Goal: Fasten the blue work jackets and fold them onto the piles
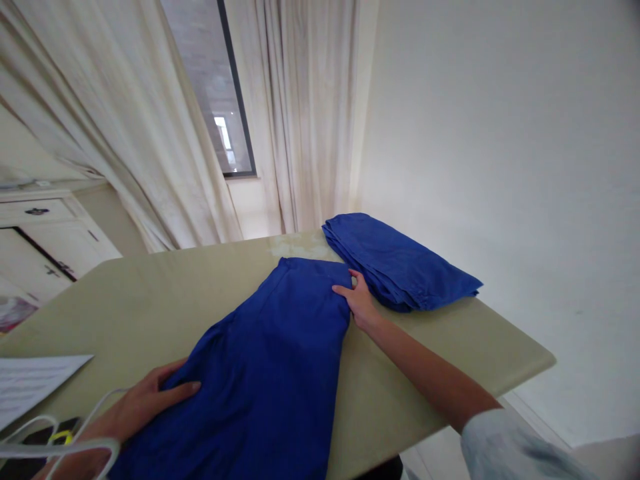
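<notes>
A blue cloth garment lies spread lengthwise on the beige table, running from the table's middle down past the bottom of the view. My left hand rests on the garment's left edge, fingers spread over the cloth. My right hand presses against its upper right edge, with the thumb and fingers apart. Just beyond that hand, a folded stack of the same blue cloth sits near the far corner of the table, close to my right fingers.
A sheet of printed paper lies at the table's near left, and a white cable loops across my left wrist over a dark object. White curtains, a window and white cabinets stand beyond the table. A white wall rises to the right.
</notes>
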{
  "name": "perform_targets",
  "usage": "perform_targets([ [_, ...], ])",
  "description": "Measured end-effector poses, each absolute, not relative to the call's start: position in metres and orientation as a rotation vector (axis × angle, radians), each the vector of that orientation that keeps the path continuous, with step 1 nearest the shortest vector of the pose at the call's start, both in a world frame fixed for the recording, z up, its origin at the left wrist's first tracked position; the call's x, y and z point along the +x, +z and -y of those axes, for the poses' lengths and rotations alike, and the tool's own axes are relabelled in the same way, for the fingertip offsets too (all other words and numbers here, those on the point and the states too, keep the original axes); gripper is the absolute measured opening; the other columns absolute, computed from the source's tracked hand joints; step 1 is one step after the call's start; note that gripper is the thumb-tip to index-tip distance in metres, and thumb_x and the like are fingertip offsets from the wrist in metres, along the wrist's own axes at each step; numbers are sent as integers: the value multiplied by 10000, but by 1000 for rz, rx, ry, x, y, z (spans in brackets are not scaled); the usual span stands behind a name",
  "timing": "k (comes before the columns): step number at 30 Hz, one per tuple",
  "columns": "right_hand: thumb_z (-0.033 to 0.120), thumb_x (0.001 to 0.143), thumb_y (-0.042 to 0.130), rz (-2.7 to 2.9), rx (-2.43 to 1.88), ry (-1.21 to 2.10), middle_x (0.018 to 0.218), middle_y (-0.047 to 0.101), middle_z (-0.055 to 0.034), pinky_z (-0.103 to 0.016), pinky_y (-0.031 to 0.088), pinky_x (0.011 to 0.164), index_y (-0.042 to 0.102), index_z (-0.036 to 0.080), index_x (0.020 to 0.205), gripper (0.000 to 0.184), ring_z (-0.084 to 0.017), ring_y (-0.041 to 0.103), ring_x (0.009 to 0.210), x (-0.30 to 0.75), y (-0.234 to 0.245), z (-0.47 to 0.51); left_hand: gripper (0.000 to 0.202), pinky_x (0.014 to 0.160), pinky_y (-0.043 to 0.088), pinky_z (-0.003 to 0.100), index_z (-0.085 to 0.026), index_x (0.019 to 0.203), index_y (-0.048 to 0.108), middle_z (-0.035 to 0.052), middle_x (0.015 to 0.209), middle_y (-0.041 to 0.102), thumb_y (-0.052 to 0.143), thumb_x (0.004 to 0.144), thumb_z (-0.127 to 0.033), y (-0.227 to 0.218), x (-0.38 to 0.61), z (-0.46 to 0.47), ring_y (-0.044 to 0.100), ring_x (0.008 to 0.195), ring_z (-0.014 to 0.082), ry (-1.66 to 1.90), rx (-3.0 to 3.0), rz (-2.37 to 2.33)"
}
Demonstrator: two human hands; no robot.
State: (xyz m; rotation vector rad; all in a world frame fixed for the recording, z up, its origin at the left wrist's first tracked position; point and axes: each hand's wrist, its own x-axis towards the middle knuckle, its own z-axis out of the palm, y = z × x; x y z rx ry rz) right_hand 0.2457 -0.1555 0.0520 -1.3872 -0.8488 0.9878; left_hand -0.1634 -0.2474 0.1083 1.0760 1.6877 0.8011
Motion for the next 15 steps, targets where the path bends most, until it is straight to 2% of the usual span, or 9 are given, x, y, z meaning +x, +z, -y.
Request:
perform_targets([
  [3,373,834,743,1131,-1453,792,1237,740,-123,-446,651,853,357,241,1575,846,-307,749,1044,284,96,162,570,859,667,422,-272,842,825,36,868,823,1004,358,-514,111,-136,250,787,893,363,743,1078,-1520],
  [7,407,844,770,1280,-1362,422,1172,738,-92,-437,636,782,389,264,1558,822,-286,747,945,356,190,146,512,815,658,380,-243,1000,820,29,946,808,922,635,-587,121,-81,248,768,896,313,833,1119,-1280],
  [9,399,849,795,1324,-1316,166,1070,738,-83,-396,606,732,439,245,1514,771,-247,735,846,395,246,122,432,790,640,337,-222,977,805,31,933,787,856,755,-589,129,-48,240,745,894,283,920,1247,-1156],
  [11,397,890,782,1397,-1265,-13,1032,730,-79,-377,578,743,468,242,1485,690,-220,726,833,429,300,88,374,784,617,305,-204,915,781,33,893,760,790,848,-573,137,-8,227,715,868,248,1010,1407,-1022],
  [13,440,921,755,1498,-1302,-107,1080,722,-88,-430,577,806,461,249,1492,670,-241,729,919,454,343,51,332,854,602,301,-209,963,769,38,947,756,763,896,-534,143,46,212,705,918,233,1090,1482,-866],
  [15,473,910,753,1553,-1499,-229,1209,692,-145,-519,525,946,440,176,1513,741,-295,701,1112,464,365,18,385,1020,556,313,-246,1197,729,51,1175,750,801,888,-464,144,114,193,691,1113,235,1169,1374,-719],
])
